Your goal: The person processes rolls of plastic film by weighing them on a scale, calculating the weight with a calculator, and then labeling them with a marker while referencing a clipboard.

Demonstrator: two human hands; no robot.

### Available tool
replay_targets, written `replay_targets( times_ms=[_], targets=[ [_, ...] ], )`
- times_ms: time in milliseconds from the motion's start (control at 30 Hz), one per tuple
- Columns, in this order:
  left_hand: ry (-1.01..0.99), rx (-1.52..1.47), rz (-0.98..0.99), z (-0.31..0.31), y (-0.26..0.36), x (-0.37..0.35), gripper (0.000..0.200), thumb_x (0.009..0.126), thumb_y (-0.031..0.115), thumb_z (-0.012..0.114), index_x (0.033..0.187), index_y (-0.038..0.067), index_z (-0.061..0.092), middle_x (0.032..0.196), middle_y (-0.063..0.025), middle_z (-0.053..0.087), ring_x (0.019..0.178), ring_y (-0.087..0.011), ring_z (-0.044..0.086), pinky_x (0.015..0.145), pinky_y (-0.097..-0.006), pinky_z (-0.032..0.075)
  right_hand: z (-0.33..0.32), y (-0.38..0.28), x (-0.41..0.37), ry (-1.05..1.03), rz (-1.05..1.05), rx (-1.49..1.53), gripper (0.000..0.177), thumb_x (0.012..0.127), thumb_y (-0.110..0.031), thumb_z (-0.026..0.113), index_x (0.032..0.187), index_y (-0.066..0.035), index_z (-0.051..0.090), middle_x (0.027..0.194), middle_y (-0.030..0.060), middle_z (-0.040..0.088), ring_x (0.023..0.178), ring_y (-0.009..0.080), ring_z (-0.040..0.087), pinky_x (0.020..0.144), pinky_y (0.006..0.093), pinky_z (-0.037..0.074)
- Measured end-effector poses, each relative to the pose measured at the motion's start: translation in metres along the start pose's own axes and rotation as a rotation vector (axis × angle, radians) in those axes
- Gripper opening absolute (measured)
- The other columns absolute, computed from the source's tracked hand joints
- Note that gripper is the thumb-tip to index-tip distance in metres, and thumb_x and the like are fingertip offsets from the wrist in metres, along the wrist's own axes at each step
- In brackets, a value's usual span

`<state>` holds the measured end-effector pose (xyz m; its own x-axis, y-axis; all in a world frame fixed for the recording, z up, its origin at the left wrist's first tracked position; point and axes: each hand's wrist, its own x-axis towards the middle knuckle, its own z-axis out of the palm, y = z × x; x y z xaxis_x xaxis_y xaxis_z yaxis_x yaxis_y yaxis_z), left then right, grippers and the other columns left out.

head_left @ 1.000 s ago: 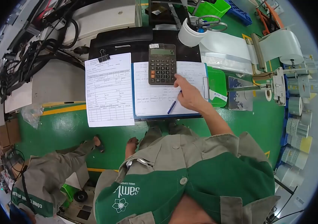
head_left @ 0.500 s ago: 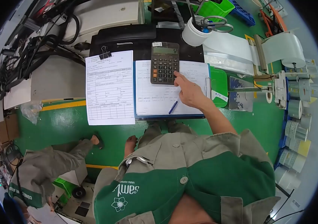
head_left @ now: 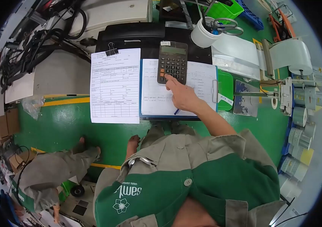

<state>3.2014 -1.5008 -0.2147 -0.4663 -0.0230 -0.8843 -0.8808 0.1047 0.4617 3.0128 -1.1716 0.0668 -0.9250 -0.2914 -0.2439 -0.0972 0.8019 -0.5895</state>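
My right hand (head_left: 184, 97) reaches over the calculator (head_left: 172, 62), its index fingertip at the lower-left keys near the orange ones. The other fingers are bent, and no object shows in them. Under the calculator lies a written sheet (head_left: 157, 108) on a blue clipboard (head_left: 141, 90). Below my palm, the end of a blue pen (head_left: 176, 111) shows on the sheet; the rest is hidden by the hand. My left hand (head_left: 133, 142) hangs low beside my leg, small and shaded, and its finger pose is unclear.
A printed form (head_left: 115, 87) with a black binder clip (head_left: 111, 49) lies left of the clipboard. Behind it stands a white tub (head_left: 205, 34) holding scissors. A green lid (head_left: 226, 90) and film roll (head_left: 301, 56) are at right. A co-worker (head_left: 51, 170) bends at lower left.
My right index finger has moved left from the right-hand keys to the lower-left ones, and my hand now covers most of the pen. The co-worker's leg has shifted. The view has moved slightly.
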Motion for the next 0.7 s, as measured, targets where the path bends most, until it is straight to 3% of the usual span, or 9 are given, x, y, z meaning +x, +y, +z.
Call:
replay_targets(
  times_ms=[100, 167, 300, 333, 433, 467, 567, 600, 700],
  targets=[
    [0.002, 0.159, 0.115, -0.002, -0.01, -0.001, 0.02, 0.089, 0.026, 0.047, 0.08, 0.008, 0.049, 0.075, -0.0003, 0.054, 0.06, -0.0072, 0.046, 0.047, -0.0235, 0.031, -0.01, 0.008, 0.001, 0.035, -0.021, 0.217, 0.033, 0.073, 0.003, 0.045, 0.105, -0.005, 0.042, 0.124, 0.0154, 0.049, 0.097, 0.0378, 0.055, 0.078, 0.0447, 0.044],
    [0.01, 0.018, 0.023, -0.001, -0.007, 0.001, 0.021, 0.088, 0.026, 0.047, 0.08, 0.007, 0.049, 0.075, -0.0004, 0.054, 0.06, -0.0067, 0.047, 0.047, -0.0236, 0.031, -0.015, 0.009, -0.009, 0.113, -0.031, 0.237, 0.044, 0.073, 0.002, 0.045, 0.116, -0.005, 0.042, 0.109, 0.0134, 0.053, 0.095, 0.0368, 0.055, 0.078, 0.043, 0.044],
    [0.074, 0.026, -0.012, 0.009, 0.014, -0.02, 0.023, 0.088, 0.028, 0.047, 0.081, 0.006, 0.052, 0.081, -0.0017, 0.057, 0.062, -0.0067, 0.048, 0.047, -0.0246, 0.031, -0.011, 0.007, -0.021, 0.074, -0.006, 0.169, 0.049, 0.072, 0.002, 0.045, 0.121, -0.007, 0.039, 0.109, 0.012, 0.053, 0.094, 0.0358, 0.056, 0.077, 0.043, 0.045],
    [0.017, 0.029, -0.034, 0.003, 0.002, -0.006, 0.026, 0.088, 0.029, 0.048, 0.084, 0.005, 0.056, 0.09, -0.0043, 0.06, 0.065, -0.0085, 0.051, 0.05, -0.0255, 0.035, -0.009, 0.008, -0.022, 0.066, -0.013, 0.144, 0.05, 0.072, 0.002, 0.045, 0.121, -0.007, 0.039, 0.108, 0.0117, 0.053, 0.094, 0.0354, 0.056, 0.077, 0.043, 0.045],
    [0.05, 0.059, 0.036, 0.01, 0.014, -0.019, 0.025, 0.088, 0.028, 0.048, 0.086, 0.004, 0.056, 0.093, -0.0059, 0.061, 0.064, -0.0099, 0.052, 0.05, -0.0257, 0.036, 0.001, 0.015, -0.022, 0.027, -0.028, -0.048, 0.047, 0.072, 0.002, 0.045, 0.118, -0.007, 0.039, 0.117, 0.0112, 0.052, 0.094, 0.0354, 0.057, 0.076, 0.0433, 0.046],
    [0.06, 0.127, 0.057, 0.011, 0.017, -0.02, 0.025, 0.088, 0.028, 0.048, 0.087, 0.004, 0.055, 0.093, -0.0066, 0.061, 0.065, -0.0104, 0.054, 0.05, -0.0242, 0.036, 0.0, 0.015, -0.021, 0.021, -0.023, -0.033, 0.037, 0.073, 0.002, 0.045, 0.109, -0.006, 0.042, 0.125, 0.0122, 0.051, 0.096, 0.0365, 0.057, 0.075, 0.043, 0.046],
    [0.008, 0.174, 0.157, 0.004, 0.006, -0.008, 0.02, 0.088, 0.023, 0.048, 0.086, 0.004, 0.053, 0.091, -0.0059, 0.06, 0.068, -0.0098, 0.056, 0.049, -0.024, 0.038, -0.015, 0.018, -0.019, -0.003, 0.029, 0.231, 0.033, 0.073, 0.002, 0.045, 0.105, -0.006, 0.044, 0.124, 0.0128, 0.053, 0.094, 0.0365, 0.057, 0.074, 0.0425, 0.046],
    [0.013, 0.008, -0.018, 0.005, 0.012, -0.007, 0.013, 0.087, 0.015, 0.05, 0.084, 0.003, 0.052, 0.092, -0.0056, 0.06, 0.07, -0.0095, 0.058, 0.05, -0.0251, 0.041, -0.014, 0.024, -0.019, 0.133, -0.034, 0.275, 0.029, 0.072, 0.005, 0.044, 0.098, -0.006, 0.045, 0.128, 0.0159, 0.05, 0.082, 0.0334, 0.059, 0.068, 0.0371, 0.045],
    [-0.001, 0.167, 0.118, 0.002, 0.005, -0.005, 0.008, 0.086, 0.01, 0.05, 0.082, 0.004, 0.051, 0.086, -0.0037, 0.058, 0.067, -0.0085, 0.056, 0.05, -0.0259, 0.042, -0.02, 0.036, -0.012, 0.255, 0.004, 0.248, 0.03, 0.071, 0.006, 0.044, 0.099, -0.006, 0.045, 0.128, 0.0157, 0.05, 0.082, 0.0334, 0.059, 0.068, 0.0376, 0.045]
  ],
)
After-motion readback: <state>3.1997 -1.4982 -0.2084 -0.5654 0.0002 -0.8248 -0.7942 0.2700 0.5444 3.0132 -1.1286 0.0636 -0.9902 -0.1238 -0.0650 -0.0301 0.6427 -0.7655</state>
